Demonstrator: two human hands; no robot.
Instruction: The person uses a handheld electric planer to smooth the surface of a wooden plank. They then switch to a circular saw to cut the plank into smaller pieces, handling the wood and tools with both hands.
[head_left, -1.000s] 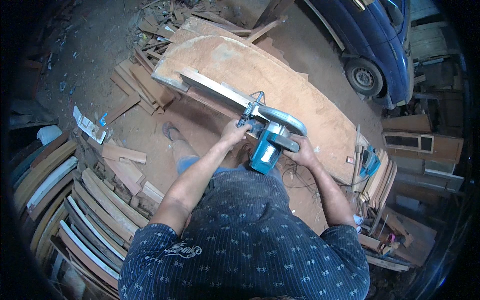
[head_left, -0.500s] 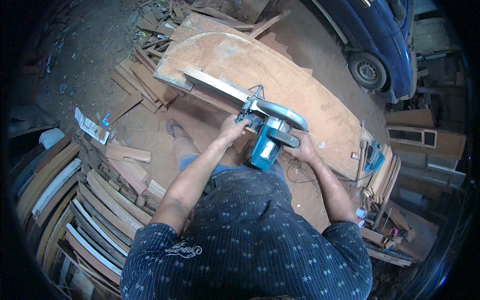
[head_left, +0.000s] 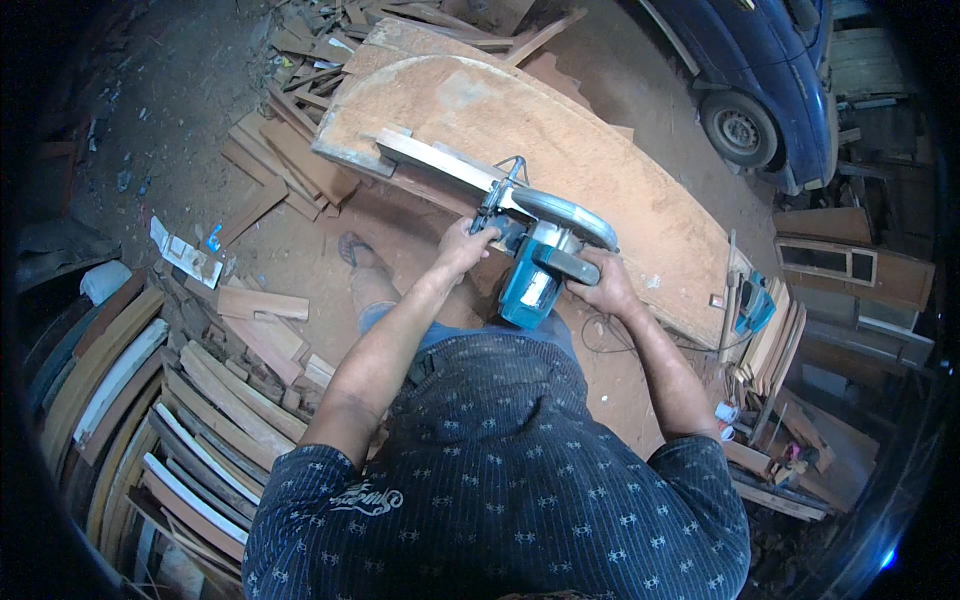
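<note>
A teal circular saw with a grey metal blade guard rests at the near edge of a sawdust-covered table. My right hand is wrapped round its dark rear handle. At the saw's front left, my left hand is closed on the edge of its base; the fingertips are partly hidden. A long pale wooden board lies along the table's near edge and runs up to the saw's front. The blade is hidden by the guard and the saw body.
Wood offcuts lie left of the table. Curved timber pieces are stacked at lower left. A second teal power tool sits at the table's right end, near a dark cord. A blue vehicle stands at far right.
The whole scene has shifted slightly up and right in view. Both hands keep their hold on the saw, which stays in nearly the same place against the board.
</note>
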